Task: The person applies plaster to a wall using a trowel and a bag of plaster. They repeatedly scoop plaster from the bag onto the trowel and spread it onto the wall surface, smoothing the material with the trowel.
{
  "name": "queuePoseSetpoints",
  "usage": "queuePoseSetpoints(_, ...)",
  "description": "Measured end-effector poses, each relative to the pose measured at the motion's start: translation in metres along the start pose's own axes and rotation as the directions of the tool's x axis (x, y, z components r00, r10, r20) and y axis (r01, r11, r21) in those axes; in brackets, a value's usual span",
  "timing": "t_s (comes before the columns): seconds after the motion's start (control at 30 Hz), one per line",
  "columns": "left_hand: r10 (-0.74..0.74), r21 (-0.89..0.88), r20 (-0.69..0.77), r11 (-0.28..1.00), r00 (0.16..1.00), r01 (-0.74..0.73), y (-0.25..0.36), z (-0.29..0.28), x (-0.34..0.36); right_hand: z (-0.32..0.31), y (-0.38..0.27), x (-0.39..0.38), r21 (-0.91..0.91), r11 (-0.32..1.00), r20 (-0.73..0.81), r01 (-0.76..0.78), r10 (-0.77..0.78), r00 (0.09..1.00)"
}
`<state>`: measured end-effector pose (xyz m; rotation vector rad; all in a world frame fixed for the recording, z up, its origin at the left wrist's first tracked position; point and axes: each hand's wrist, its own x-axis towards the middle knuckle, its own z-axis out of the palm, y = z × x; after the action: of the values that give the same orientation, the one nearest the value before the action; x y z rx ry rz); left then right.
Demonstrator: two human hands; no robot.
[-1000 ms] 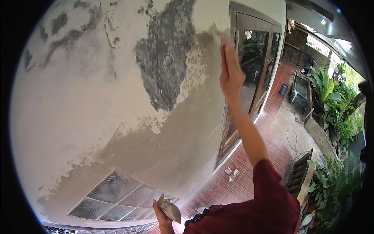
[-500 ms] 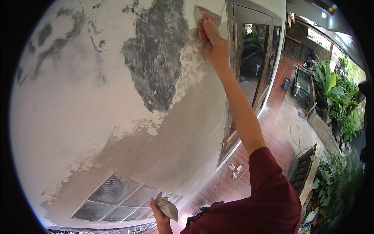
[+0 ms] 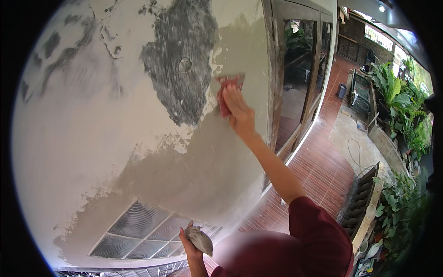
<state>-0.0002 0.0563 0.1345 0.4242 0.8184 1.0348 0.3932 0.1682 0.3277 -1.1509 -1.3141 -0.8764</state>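
The right grip (image 3: 240, 111) holds a red scraper (image 3: 229, 82), pointing up, on the wall (image 3: 69, 134), with a dark patch (image 3: 173, 69) up and left of that grip and a door frame (image 3: 274, 83) to its right, while the left grip (image 3: 190, 244), lower and farther from the patch, cups a grey lump (image 3: 200, 240).

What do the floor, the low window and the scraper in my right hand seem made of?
Floor: probably ceramic tile, reddish and slightly shiny, with pale lines. Low window: likely textured glass, given its rippled ring pattern. Scraper in your right hand: maybe plastic or rubber, dull red with greyish smears; blur leaves it open.
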Motion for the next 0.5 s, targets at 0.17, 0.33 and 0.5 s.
queuePoseSetpoints(0.17,-0.05,-0.073,0.003,0.996,0.999,0.05,-0.003,0.002,-0.006,-0.037,-0.017,-0.031,0.154,0.987,-0.024,0.046,-0.043,0.999)
queuePoseSetpoints(0.33,-0.065,-0.194,0.04,0.978,0.997,0.071,-0.013,-0.002,-0.011,-0.044,0.016,0.074,0.022,0.999,-0.296,0.033,-0.025,0.955)
queuePoseSetpoints(0.5,-0.057,-0.288,0.016,0.956,0.998,0.06,-0.02,-0.018,-0.015,-0.022,0.054,0.179,-0.026,0.985,-0.329,0.169,-0.168,0.929)
